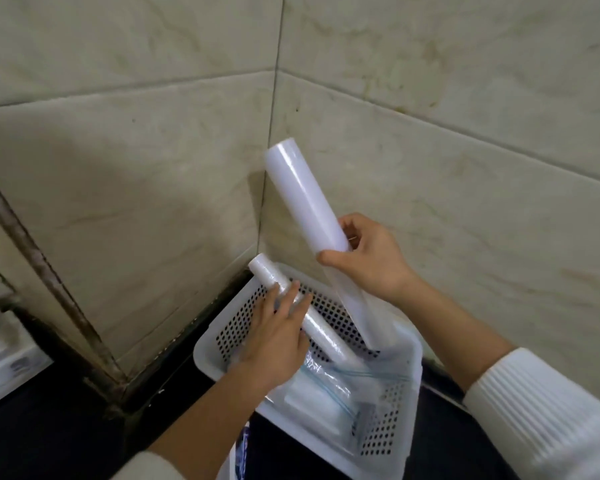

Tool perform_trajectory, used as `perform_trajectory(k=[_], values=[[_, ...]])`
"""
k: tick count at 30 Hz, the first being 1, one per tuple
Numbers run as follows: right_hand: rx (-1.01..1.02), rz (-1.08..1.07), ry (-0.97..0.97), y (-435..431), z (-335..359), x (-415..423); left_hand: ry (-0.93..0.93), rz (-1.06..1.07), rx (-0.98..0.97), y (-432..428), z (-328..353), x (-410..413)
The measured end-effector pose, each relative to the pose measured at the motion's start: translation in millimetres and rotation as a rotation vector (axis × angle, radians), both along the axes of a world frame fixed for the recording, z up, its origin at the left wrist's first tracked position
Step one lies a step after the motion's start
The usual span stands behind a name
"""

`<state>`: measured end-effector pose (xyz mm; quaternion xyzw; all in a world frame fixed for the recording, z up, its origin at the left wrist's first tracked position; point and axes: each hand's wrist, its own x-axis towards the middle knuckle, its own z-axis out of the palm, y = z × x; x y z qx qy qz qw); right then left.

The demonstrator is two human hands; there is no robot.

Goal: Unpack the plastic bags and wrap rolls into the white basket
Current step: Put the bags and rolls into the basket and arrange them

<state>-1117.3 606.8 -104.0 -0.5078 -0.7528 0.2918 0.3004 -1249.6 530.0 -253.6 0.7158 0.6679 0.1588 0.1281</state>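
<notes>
Two wrap rolls, thick one (309, 216) in right hand (371, 261), thin one (302, 313) under left hand (274, 344), over one white basket (409, 403).

2 rolls (307, 199), 1 basket (205, 351), 2 hands (371, 261)

1. Big roll (305, 199), in the right hand (371, 261): smooth, glossy white plastic film.
2. Small roll (312, 320), under the left hand (278, 344): shiny, crinkled clear film.
3. Basket (392, 424) beneath both hands: matt white perforated plastic.
4. Bags (329, 393) below the left hand: clear glossy plastic.
5. Wall (153, 168) beyond the hands: smooth, marbled tile.
6. Sleeve (548, 417): ribbed white knit.
</notes>
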Motion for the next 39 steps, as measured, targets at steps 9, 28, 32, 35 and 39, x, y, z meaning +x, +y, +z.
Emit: perform_trajectory(k=[9,28,32,35,39], values=[[-0.108,0.046,-0.242,19.6,-85.3,-1.0,0.007,0.027,0.048,-11.0,-19.6,-8.3],[-0.165,0.213,-0.797,-66.6,-89.6,67.2,-0.511,0.002,-0.173,-34.7,-2.9,-38.7],[-0.111,0.132,-0.998,-89.6,-105.3,79.9,-0.350,0.022,-0.315,-35.6,-4.8,-25.9],[-0.209,0.099,-0.733,-92.2,-113.5,82.1,-0.315,0.022,-0.358,-32.3,-5.7,-17.9],[-0.325,0.109,-0.377,-94.1,-119.5,82.2,-0.366,-0.028,-0.466,-31.9,-7.2,-17.1]])
